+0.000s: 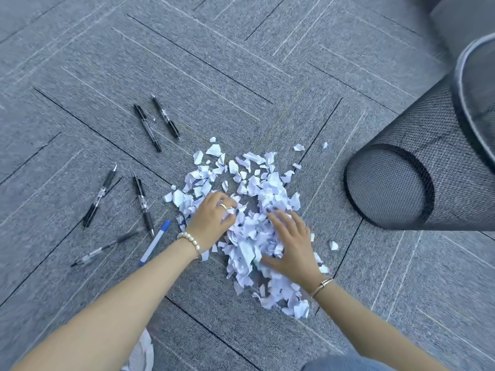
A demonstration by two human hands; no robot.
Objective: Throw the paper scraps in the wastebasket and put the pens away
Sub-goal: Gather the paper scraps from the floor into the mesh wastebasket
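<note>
- While the pens (pixel 144 202) lie untouched on the carpet (pixel 241 76) at the left, well apart from each other, the scrap-gathering step is in hand.
- Left hand (pixel 213 216) curls over the near-left edge of the paper scraps (pixel 249 210), fingers half bent, pinching a few pieces.
- Right hand (pixel 293 246) lies spread wide and flat on the heap's near-right side.
- Wastebasket (pixel 428 170) lies tipped at the right; the next move likely calls for both palms closing under a bundle.
</note>
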